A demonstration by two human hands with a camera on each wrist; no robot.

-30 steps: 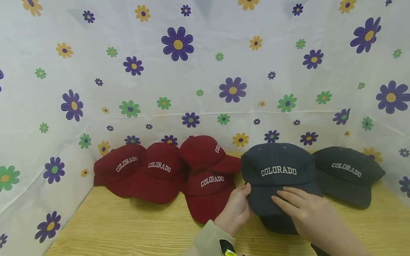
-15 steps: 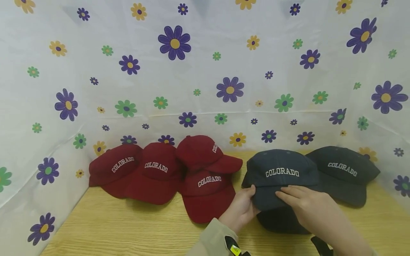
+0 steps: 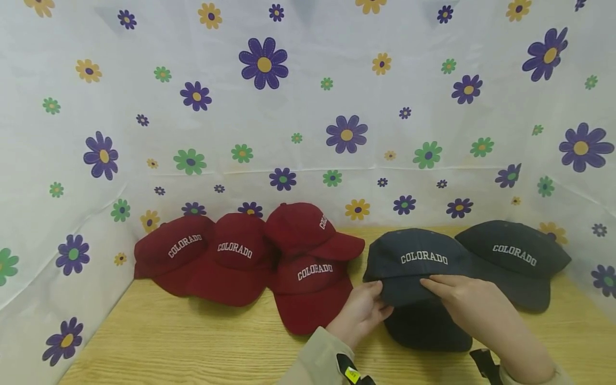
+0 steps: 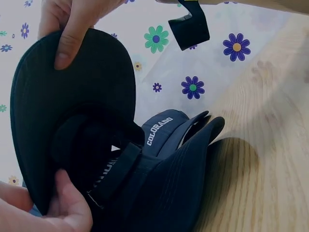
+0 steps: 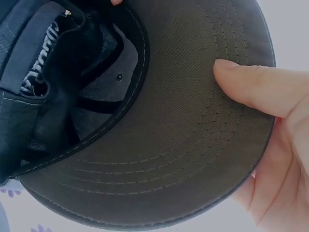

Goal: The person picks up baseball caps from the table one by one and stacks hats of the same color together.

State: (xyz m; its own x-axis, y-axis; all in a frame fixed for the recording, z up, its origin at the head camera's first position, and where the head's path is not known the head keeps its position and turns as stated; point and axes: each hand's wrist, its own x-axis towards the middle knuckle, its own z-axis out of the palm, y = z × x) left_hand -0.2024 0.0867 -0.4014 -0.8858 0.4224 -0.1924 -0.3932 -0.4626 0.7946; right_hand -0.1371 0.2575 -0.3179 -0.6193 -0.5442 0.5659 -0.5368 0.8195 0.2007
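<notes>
A navy baseball cap point(image 3: 416, 240) with white COLORADO lettering faces me, lying over a second dark navy cap point(image 3: 425, 326) whose brim shows beneath. My left hand point(image 3: 363, 313) pinches the upper cap's brim at its left side. On the brim's front right, my right hand point(image 3: 469, 302) grips it. The right wrist view shows that hand's thumb point(image 5: 246, 84) flat on the brim's underside point(image 5: 178, 111), its fingers on the other side. From the left wrist, the upper cap looks tipped up, its brim point(image 4: 72, 87) between both hands and its hollow toward the lower cap's strap point(image 4: 116, 174).
Another dark cap point(image 3: 515, 256) sits to the right, close against the upper cap. Several red COLORADO caps point(image 3: 238, 283) stand left, with one red cap point(image 3: 298, 230) stacked on another point(image 3: 313, 310). A flowered cloth point(image 3: 298, 107) rises behind the wooden table point(image 3: 192, 342).
The upper navy cap has come down onto the lower one, its brim tilting so that less of its top shows. Both hands have kept hold, the right rising slightly.
</notes>
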